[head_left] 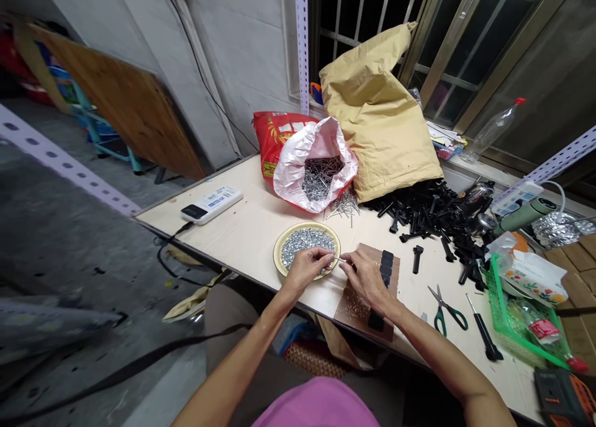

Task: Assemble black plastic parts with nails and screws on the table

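Observation:
My left hand rests on the near rim of a yellow plate filled with small silver metal pieces, its fingers pinched on a thin metal nail that points right. My right hand meets it, fingers closed around a small black plastic part at the nail's tip. Both hands hover over a brown board at the table's front edge, where a few black plastic parts sit in a row.
An open white and red bag of nails and a tan sack stand behind the plate. A heap of black plastic parts spreads right. Scissors, a black knife, a green basket and a remote lie on the table.

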Demonstrator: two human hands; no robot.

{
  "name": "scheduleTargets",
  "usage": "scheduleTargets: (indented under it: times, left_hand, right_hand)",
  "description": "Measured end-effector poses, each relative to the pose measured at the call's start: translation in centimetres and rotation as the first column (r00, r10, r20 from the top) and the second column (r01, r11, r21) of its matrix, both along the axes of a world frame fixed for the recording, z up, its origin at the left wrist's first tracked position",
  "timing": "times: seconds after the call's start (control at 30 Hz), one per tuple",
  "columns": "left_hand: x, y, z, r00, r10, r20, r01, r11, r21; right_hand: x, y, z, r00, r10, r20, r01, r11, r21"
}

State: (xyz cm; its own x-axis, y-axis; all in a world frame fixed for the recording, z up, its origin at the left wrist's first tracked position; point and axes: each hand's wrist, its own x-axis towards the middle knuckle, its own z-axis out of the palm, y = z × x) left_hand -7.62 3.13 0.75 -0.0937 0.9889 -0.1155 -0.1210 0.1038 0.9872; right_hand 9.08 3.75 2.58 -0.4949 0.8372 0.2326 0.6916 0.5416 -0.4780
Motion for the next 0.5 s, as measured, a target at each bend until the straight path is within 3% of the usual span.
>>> scheduleTargets:
  times: [0.17, 0.3, 0.4, 0.5]
  left_hand:
    - [0.2, -0.1, 0.0, 0.999, -0.037, -0.02, 0.037, 0.999, 0.001]
    - [0.6, -0.1, 0.1, 0.992, -0.097, -0.078, 0.099, 0.995, 0.015]
    - [1.2, -0.6, -0.1, 0.983, -0.059, -0.174, 0.079, 0.99, 0.113]
    - [2.2, -1.5, -1.0, 0.963, -0.019, -0.268, 0.075, 0.977, 0.2]
  right_hand:
    - [0.2, -0.2, 0.0, 0.999, 0.015, -0.046, -0.014, 0.999, 0.03]
    - [0.9, -0.2, 0.3, 0.998, -0.016, -0.059, 0.012, 0.998, -0.068]
    - [3.1, -0.1, 0.4, 0.998, -0.056, -0.043, 0.053, 0.997, -0.057]
    - [6.7, -0.2, 0.0, 0.983, -0.18, 0.019, 0.18, 0.983, 0.028]
